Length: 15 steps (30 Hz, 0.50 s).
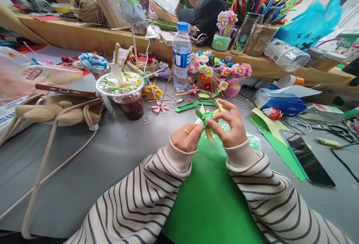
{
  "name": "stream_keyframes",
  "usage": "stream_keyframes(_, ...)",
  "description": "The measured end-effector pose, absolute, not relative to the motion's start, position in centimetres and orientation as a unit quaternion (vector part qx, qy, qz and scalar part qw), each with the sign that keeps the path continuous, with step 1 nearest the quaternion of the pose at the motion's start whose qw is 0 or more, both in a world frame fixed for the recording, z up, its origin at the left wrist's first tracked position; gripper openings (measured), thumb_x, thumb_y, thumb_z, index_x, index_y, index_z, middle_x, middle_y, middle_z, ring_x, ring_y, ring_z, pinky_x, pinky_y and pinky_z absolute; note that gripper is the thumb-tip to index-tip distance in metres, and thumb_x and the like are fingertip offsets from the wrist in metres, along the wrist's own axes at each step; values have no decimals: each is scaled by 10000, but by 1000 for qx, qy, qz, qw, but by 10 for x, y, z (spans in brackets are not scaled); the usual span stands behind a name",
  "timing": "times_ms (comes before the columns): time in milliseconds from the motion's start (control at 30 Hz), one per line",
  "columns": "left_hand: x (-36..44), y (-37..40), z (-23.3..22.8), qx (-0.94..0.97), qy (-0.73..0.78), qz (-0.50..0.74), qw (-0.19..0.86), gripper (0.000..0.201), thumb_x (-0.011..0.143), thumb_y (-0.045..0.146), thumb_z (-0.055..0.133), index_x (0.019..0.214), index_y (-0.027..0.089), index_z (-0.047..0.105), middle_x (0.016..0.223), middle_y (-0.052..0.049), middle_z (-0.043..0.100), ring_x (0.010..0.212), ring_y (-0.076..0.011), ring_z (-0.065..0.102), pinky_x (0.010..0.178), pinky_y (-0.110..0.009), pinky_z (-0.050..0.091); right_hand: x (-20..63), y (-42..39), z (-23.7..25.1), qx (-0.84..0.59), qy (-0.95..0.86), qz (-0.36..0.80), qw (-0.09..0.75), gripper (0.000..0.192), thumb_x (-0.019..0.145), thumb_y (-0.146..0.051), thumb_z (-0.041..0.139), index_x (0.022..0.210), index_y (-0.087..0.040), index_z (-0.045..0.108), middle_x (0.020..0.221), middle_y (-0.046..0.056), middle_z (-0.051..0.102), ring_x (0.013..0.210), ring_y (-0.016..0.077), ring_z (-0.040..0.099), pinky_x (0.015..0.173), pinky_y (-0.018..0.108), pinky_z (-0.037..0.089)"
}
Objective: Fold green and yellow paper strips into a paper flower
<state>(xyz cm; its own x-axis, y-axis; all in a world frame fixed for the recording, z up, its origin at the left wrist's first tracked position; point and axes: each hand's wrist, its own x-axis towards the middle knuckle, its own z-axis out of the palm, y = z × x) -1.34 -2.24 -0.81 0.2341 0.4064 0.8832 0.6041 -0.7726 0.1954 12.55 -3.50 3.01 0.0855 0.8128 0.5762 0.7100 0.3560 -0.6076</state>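
Observation:
My left hand and my right hand meet over a grey table, both pinching a small folded piece of green and pale yellow paper strips. A gold ring sits on a left finger. Both arms wear cream sleeves with dark stripes. Below the hands lies a large green paper sheet. Loose green paper strips lie just beyond the hands.
A lidded plastic cup with a dark drink stands left of centre, a water bottle behind the hands. Paper flower pots, a beige bag with a phone, a dark phone on green paper, scissors and a tissue pack surround me.

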Motion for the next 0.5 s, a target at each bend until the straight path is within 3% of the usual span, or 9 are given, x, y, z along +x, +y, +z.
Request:
stream_keyframes(233,-15,-25,-1,-791,-262,-531,152,178,618,53,557,782,118,579,663,-70,657,568,-122,587,483,-183,440,120,-39,31,-594,-637,58,487,194,636,-361,577,573,-183,534,1007,50,495,955,199,453,860,403,333)
stream_keyframes(500,-16,-27,0,-803,-237,-526,151,224,609,31,556,824,97,559,688,-92,655,592,-139,592,507,-211,462,118,-41,33,-591,-617,94,511,155,657,-318,566,594,-182,528,995,55,467,966,189,438,874,395,339)
